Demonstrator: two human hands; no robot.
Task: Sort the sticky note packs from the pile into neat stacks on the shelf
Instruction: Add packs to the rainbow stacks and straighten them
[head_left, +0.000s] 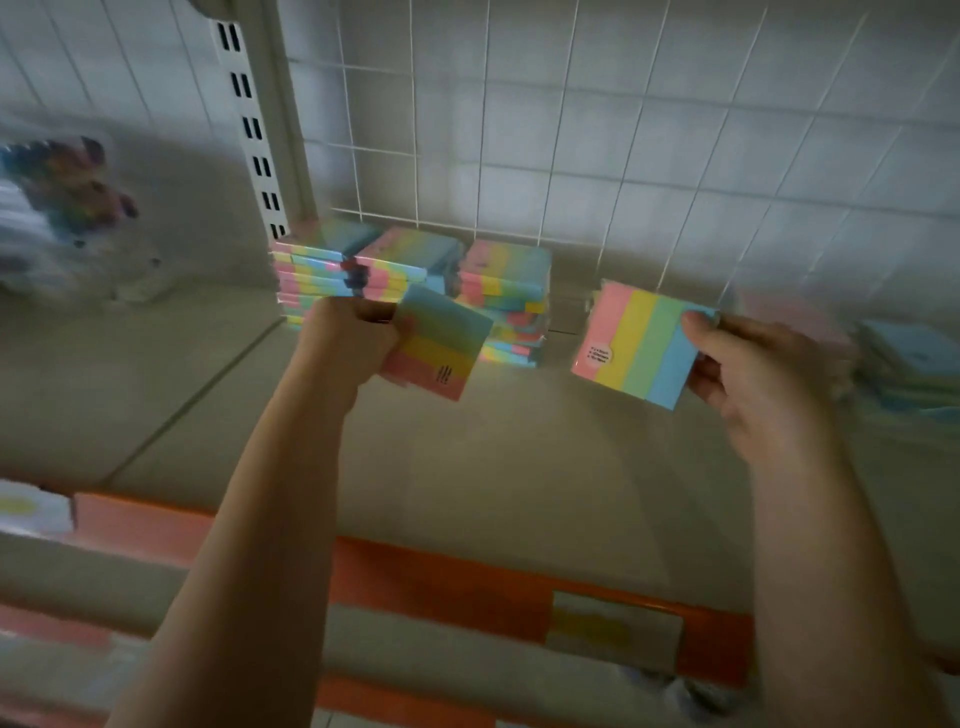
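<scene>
Pastel-striped sticky note pack (436, 348) held in left hand (348, 338) grip, second pack (641, 345) pinched by right hand (758, 374), both above shelf (493, 457) near stacks (415, 280)

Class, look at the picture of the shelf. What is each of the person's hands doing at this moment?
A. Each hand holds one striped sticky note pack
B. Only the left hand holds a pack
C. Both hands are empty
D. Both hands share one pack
A: the left hand grips one striped pack, and the right hand pinches another striped pack, held apart above the shelf.
</scene>
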